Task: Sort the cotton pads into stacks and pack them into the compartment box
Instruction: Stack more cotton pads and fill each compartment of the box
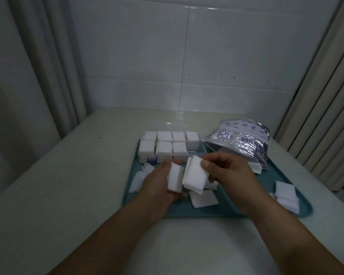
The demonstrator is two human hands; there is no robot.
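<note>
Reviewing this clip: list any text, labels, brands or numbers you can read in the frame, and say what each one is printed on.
"Date", printed upside down near the top of the plastic bag: the only word that reads.
Other blue printing and round emblems on the bag: too small and blurred to read.
Small blue label on the front of the compartment box: blurred, unreadable.
Cotton pads and tray: no text visible.

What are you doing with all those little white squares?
A person is sorting square white cotton pads. The left hand holds one small stack; the right hand pinches a bigger stack. Behind them, the clear compartment box looks nearly full, and loose pads lie on the teal tray.
</note>
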